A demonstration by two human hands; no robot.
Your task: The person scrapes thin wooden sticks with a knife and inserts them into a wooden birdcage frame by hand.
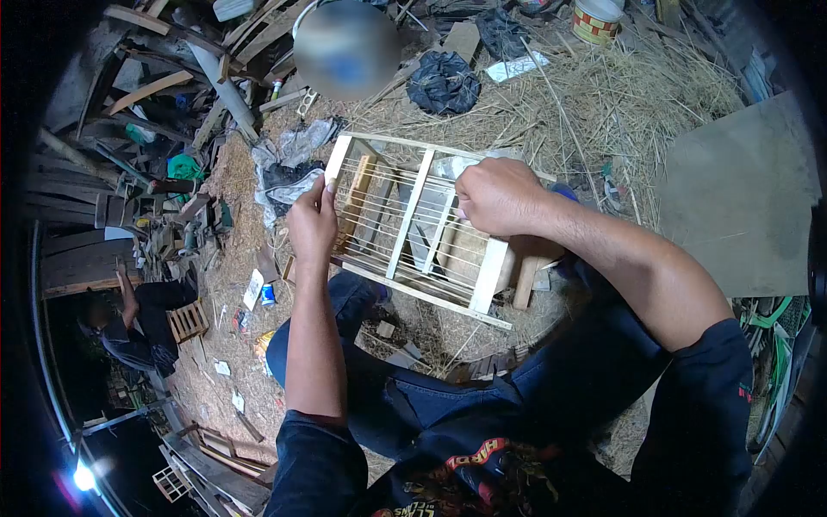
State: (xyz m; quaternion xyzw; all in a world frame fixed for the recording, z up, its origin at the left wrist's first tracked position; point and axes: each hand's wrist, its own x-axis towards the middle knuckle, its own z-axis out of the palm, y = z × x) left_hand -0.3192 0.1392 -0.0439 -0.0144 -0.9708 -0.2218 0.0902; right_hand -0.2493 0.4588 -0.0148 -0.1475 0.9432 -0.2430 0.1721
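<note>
Over my lap I hold a pale wooden frame (409, 215) with thin parallel rods running through its crossbars, like a small cage. My left hand (312, 222) is closed on its left end, thumb along the top of the end bar. On the upper right side, my right hand (500, 196) is curled into a fist against the frame, its thumb by a short crossbar (439, 233). The back of that hand hides the fingertips and what they pinch. Beneath the right end of the frame, a wooden block (525, 283) is partly visible.
Straw (637, 138) and wood shavings cover the ground. Scrap timber (142, 95) is piled at the left. A black plastic bag (443, 83), a patterned bucket (596, 19) and a large flat board (741, 198) lie farther out. Another person (142, 323) sits at the left.
</note>
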